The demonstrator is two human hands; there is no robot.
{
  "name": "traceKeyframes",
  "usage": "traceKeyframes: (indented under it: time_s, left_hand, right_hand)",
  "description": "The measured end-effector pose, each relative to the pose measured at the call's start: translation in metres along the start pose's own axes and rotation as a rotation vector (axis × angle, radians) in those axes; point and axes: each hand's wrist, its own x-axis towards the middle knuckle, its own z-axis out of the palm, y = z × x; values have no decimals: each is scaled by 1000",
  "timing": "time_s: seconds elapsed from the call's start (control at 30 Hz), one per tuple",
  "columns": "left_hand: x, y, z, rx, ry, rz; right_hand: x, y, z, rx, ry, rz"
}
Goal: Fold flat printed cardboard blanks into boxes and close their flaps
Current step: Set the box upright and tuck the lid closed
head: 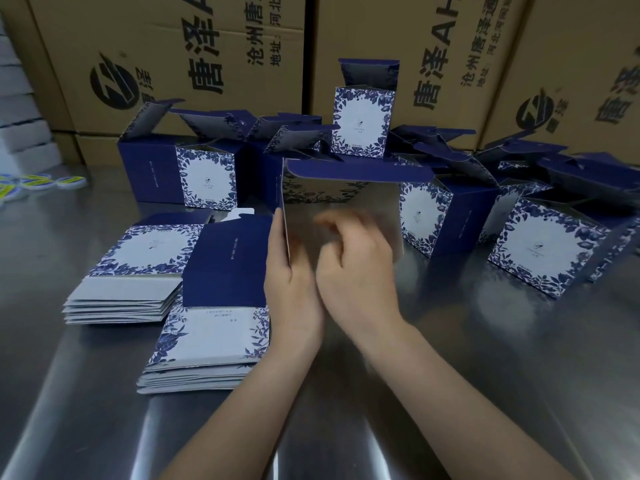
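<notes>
Far left on the steel tabletop: sticker rolls, not in play. Next come two stacks of flat blanks, the left stack and the nearer stack. Each has several sheets, exact count unreadable, so plenty is left to fold. Centre: the box in work stands on the tabletop, grey inside toward the person, top flap up and unclosed. Left hand: grip closed, thumb and fingers pinching the box's left wall edge. Right hand: motion-blurred over the box's inside, fingers curled; can't tell whether its grip holds anything. Likely step: squaring the walls or tucking a flap, mid-fold. Behind and to the right is a row of erected boxes. Four show a readable white floral face: left box, top box perched on the row, right box, far-right box. More dark ones overlap them, so the total isn't countable. Every top flap in view stands open, so top-flap closing looks undone; bottoms are hidden. Brown shipping cartons wall off the back.
</notes>
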Motion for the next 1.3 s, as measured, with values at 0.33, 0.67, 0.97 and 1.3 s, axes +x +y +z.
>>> traceKeyframes:
  time_s: [0.33, 0.67, 0.97, 1.3]
  left_hand:
    - [-14, -5, 6, 16, 68, 36]
    - [-15, -3, 7, 43, 70, 38]
    - [-12, -4, 6, 58, 60, 27]
    - [-13, -3, 6, 123, 45, 19]
  right_hand:
    - [53, 21, 22, -532, -833, 331]
    - [68, 38, 44, -641, -921, 497]
    - [67, 36, 44, -653, -786, 282]
    - [78, 51, 60, -695, -840, 478]
